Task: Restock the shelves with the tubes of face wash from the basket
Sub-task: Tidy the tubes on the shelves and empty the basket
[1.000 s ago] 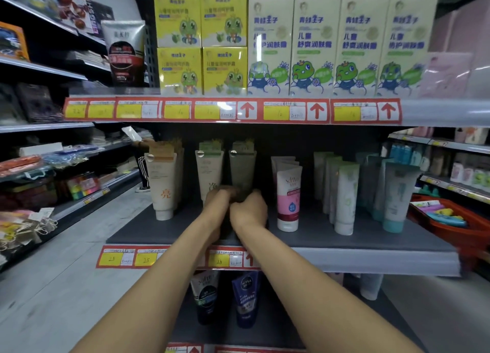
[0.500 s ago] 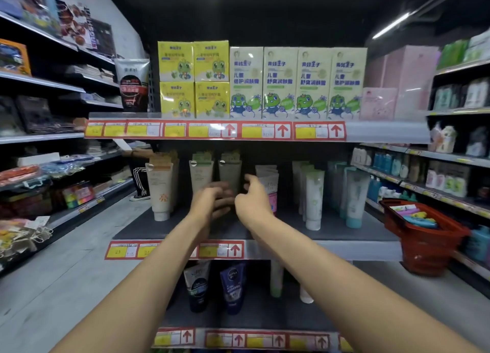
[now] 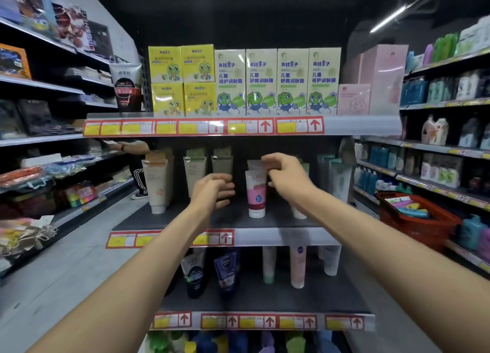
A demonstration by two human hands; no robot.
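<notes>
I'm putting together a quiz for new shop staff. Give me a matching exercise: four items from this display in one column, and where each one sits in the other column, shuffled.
Items
1. pink-and-white plastic tube
2. dark blue plastic tube
3. yellow cardboard boxes with a green frog
4. red plastic basket

Places
A. top shelf
B. low down, right of the shelving
C. second shelf from the top
D. third shelf from the top

Pairs: 1-C, 2-D, 3-A, 4-B

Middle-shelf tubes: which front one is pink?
The white-and-pink tube standing front centre, just left of the right hand; the other front tubes are beige, grey-green or pale teal.
</notes>
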